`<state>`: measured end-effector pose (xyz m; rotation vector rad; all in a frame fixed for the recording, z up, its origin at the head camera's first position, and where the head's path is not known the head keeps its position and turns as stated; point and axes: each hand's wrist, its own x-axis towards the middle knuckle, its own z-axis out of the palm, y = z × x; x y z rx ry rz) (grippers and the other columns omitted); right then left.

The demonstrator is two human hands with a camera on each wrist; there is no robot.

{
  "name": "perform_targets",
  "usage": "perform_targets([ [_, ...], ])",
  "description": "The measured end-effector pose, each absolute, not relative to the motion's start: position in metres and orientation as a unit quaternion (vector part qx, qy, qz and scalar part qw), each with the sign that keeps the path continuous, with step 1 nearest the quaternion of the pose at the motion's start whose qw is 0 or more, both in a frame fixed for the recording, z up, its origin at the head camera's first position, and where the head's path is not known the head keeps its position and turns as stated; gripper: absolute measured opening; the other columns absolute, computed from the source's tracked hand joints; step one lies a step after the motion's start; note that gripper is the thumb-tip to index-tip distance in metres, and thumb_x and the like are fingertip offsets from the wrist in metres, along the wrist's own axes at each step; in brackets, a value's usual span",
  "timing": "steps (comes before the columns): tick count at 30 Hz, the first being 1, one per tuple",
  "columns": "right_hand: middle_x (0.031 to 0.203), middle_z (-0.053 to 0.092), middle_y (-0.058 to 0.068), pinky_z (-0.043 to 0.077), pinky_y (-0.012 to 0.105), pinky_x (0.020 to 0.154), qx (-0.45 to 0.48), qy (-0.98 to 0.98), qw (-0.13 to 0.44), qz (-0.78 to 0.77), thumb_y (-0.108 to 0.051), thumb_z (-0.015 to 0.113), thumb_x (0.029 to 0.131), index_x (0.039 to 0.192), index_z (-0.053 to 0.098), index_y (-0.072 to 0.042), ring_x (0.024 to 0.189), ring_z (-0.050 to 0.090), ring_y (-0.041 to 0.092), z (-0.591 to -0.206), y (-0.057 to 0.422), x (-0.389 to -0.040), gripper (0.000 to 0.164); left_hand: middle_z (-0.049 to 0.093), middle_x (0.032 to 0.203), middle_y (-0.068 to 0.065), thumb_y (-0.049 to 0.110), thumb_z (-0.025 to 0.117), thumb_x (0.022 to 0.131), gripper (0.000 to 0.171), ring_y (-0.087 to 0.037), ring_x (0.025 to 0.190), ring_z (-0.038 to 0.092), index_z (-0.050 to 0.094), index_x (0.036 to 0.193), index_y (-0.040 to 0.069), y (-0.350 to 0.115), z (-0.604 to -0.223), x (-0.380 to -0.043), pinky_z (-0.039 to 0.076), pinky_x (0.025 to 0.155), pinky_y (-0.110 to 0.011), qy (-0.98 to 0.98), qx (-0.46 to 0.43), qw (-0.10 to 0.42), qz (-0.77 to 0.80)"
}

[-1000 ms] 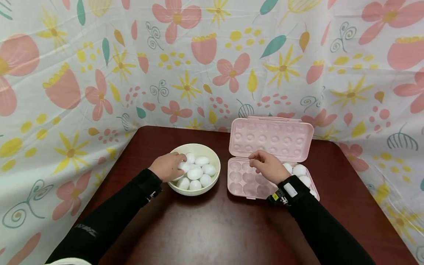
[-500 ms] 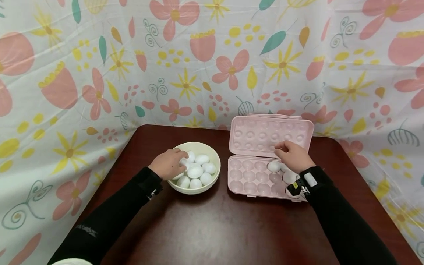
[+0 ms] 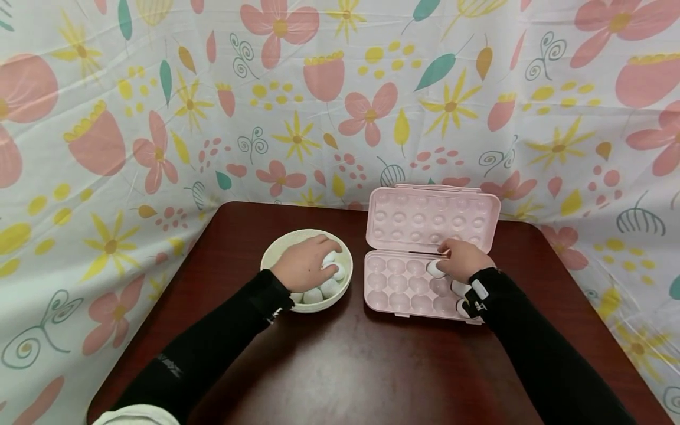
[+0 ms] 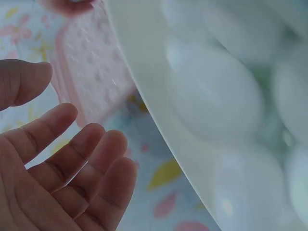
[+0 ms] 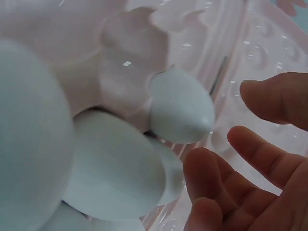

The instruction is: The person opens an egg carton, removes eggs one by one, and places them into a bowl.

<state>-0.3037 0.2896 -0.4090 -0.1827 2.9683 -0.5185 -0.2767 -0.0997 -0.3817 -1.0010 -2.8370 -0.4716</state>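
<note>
A cream bowl (image 3: 272, 251) holds several white eggs (image 3: 330, 287). Over it hovers my left hand (image 3: 305, 264), and the left wrist view shows its fingers (image 4: 103, 149) loosely bent and apart, holding nothing, beside the bowl's eggs (image 4: 216, 96). My right hand (image 3: 465, 260) is over the right part of a pink egg carton (image 3: 382, 307). Close to its fingertips sits a white egg (image 3: 435, 269) in a back-row cup. In the right wrist view a small gap separates thumb and fingers (image 5: 255, 154) from that egg (image 5: 182, 106). The right hand partly hides the carton's other eggs.
The carton's lid (image 3: 432, 215) stands raised behind its base. Vacant cups (image 3: 397, 283) fill the carton's left part. Bowl and carton stand side by side on a dark red-brown table (image 3: 340, 366). A flowered curtain (image 3: 319, 118) hangs around the table's back and sides.
My left hand has moved right, from the bowl's left edge to over its middle. The right hand has gone rightward across the carton, then down and slightly back toward the back-row egg.
</note>
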Motion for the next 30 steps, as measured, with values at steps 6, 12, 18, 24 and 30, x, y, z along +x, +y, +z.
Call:
perform_targets([
  [6, 0.110, 0.068, 0.019, 0.049, 0.044, 0.071, -0.040, 0.986, 0.090, -0.137, -0.021, 0.065, 0.090, 0.125, 0.062, -0.004, 0.081, 0.062, 0.026, -0.409, 0.285, -0.308, 0.039, 0.059, 0.122, 0.002, 0.030, 0.065, 0.097, 0.036, -0.011, 0.091, 0.059, 0.062, 0.131, 0.019, -0.060, -0.381, -0.271, 0.049, 0.074, -0.028, -0.918, -0.358, 0.043, -0.162],
  [12, 0.114, 0.068, 0.018, 0.048, 0.044, 0.072, -0.035, 0.987, 0.107, -0.117, -0.023, 0.068, 0.090, 0.125, 0.062, -0.007, 0.080, 0.060, 0.025, -0.418, 0.284, -0.311, 0.038, 0.059, 0.123, 0.001, 0.032, 0.065, 0.097, 0.036, -0.011, 0.087, 0.059, 0.062, 0.131, 0.019, -0.033, -0.387, -0.265, 0.048, 0.073, -0.027, -0.913, -0.378, 0.034, -0.150],
  [18, 0.110, 0.068, 0.015, 0.045, 0.044, 0.070, -0.044, 0.986, 0.113, -0.115, -0.017, 0.067, 0.088, 0.124, 0.063, -0.008, 0.079, 0.058, 0.027, -0.423, 0.279, -0.312, 0.037, 0.058, 0.126, 0.001, 0.033, 0.064, 0.096, 0.038, -0.015, 0.098, 0.062, 0.061, 0.132, 0.020, -0.017, -0.398, -0.262, 0.050, 0.075, -0.029, -0.914, -0.380, 0.020, -0.143],
  [24, 0.111, 0.069, 0.014, 0.045, 0.043, 0.070, -0.053, 0.987, 0.107, -0.104, -0.014, 0.068, 0.086, 0.120, 0.067, -0.010, 0.081, 0.058, 0.026, -0.424, 0.277, -0.312, 0.034, 0.058, 0.126, 0.003, 0.033, 0.067, 0.094, 0.041, -0.012, 0.103, 0.060, 0.060, 0.134, 0.023, -0.001, -0.402, -0.261, 0.050, 0.074, -0.028, -0.918, -0.375, 0.009, -0.129],
  [30, 0.110, 0.069, 0.014, 0.046, 0.043, 0.072, -0.063, 0.989, 0.099, -0.095, -0.015, 0.068, 0.087, 0.121, 0.066, -0.010, 0.080, 0.058, 0.025, -0.420, 0.275, -0.312, 0.035, 0.059, 0.126, 0.004, 0.037, 0.066, 0.095, 0.041, -0.012, 0.106, 0.060, 0.060, 0.134, 0.024, 0.012, -0.403, -0.261, 0.051, 0.078, -0.029, -0.921, -0.374, 0.015, -0.111],
])
